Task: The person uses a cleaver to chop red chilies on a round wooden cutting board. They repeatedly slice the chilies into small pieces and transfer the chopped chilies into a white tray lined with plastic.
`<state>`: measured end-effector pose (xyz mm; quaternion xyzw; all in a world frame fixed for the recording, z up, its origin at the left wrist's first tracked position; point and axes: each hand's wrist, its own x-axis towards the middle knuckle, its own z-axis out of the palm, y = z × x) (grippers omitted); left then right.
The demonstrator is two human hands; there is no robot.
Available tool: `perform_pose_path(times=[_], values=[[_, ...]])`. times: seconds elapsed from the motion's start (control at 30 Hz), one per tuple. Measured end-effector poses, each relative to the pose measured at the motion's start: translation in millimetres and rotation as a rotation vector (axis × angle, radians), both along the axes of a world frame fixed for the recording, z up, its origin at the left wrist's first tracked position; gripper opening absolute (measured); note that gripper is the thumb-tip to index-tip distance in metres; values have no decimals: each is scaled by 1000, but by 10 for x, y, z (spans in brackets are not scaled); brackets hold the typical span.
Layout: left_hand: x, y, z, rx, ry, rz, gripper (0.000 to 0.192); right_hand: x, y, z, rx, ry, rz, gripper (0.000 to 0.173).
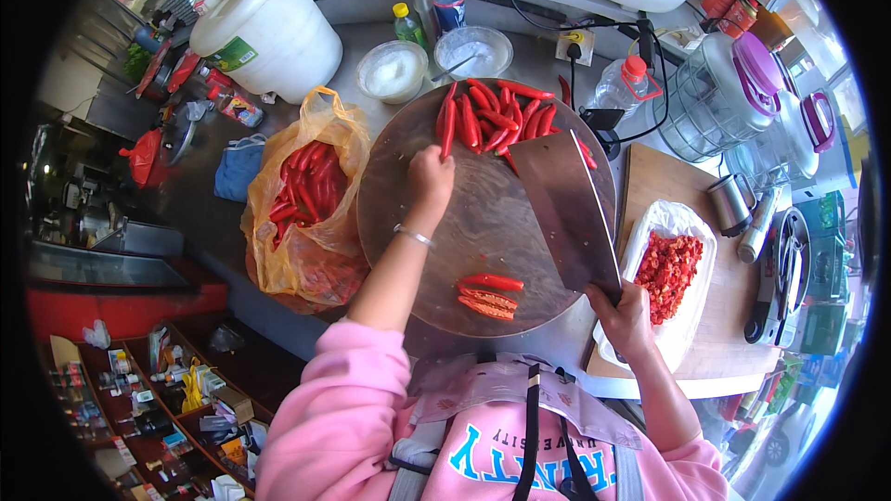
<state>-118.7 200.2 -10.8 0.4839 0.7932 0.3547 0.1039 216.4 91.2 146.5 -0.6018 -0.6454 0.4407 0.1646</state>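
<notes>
On a round wooden chopping board (480,223), my left hand (431,177) grips the lower end of a red chili pepper (449,129) beside a pile of whole red chilies (498,115). My right hand (626,316) is closed on the handle of a broad cleaver (567,212), its blade over the board's right part. Near the board's front edge lie a split chili half with seeds showing (487,303) and another red chili piece (493,282). A yellow plastic bag (334,243) of red chilies stands at the left. Chopped chili (668,275) fills a plastic-lined white container on the right.
Two bowls of white granules or powder (392,73) (475,52) stand behind the board, one with a spoon. A rectangular wooden board (724,306) lies under the container. Large glass jars (717,101), a water bottle (619,83), a black cable and a white plastic barrel (268,35) surround the area.
</notes>
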Motion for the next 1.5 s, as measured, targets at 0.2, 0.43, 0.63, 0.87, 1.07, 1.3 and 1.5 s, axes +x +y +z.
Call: perform_pose_path(times=[0.2, 0.43, 0.63, 0.87, 1.07, 1.3, 1.5], values=[[49, -1172, 280, -27, -99, -332, 14, 89, -117, -110, 17, 12, -37, 18], [305, -1301, 428, -14, 263, -830, 20, -14, 6, -194, 8, -94, 117, 21], [599, -1379, 443, 168, 257, -830, 23, -117, 80, -251, 145, -194, 304, 20], [711, -1458, 322, 295, 247, -671, 19, -186, 147, -250, 263, -309, 436, 22], [809, -1179, 303, 292, 229, -672, 17, -154, 215, -222, 274, -271, 343, 22], [798, -1264, 204, 287, 246, -748, 22, -128, 226, -188, 224, -342, 375, 25], [819, -1327, 214, 304, 270, -729, 25, -117, 258, -213, 258, -389, 514, 25]])
